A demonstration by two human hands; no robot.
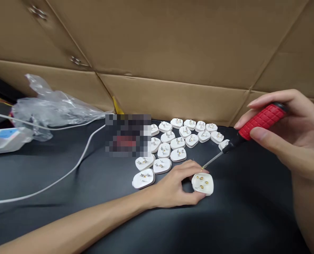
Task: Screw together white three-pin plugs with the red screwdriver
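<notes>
My left hand [179, 185] grips a white plug piece [208, 187] between thumb and fingers on the black table. Several brass-coloured screws or contacts show on its face. My right hand [286, 130] is closed round the red handle of a screwdriver [262, 120], which points down and left. A small gold-coloured bit, perhaps a screw, is at the screwdriver's tip, just above the upper edge of the plug piece. Behind my left hand lie several white plug pieces [164, 150] with metal pins facing up.
Brown cardboard [172, 91] stands along the back of the black table [93, 187]. At the left are crumpled clear plastic [59, 106], a white cable [79, 163] and a white object with a blue panel [8, 139]. A pixelated patch hides something beside the plug pieces.
</notes>
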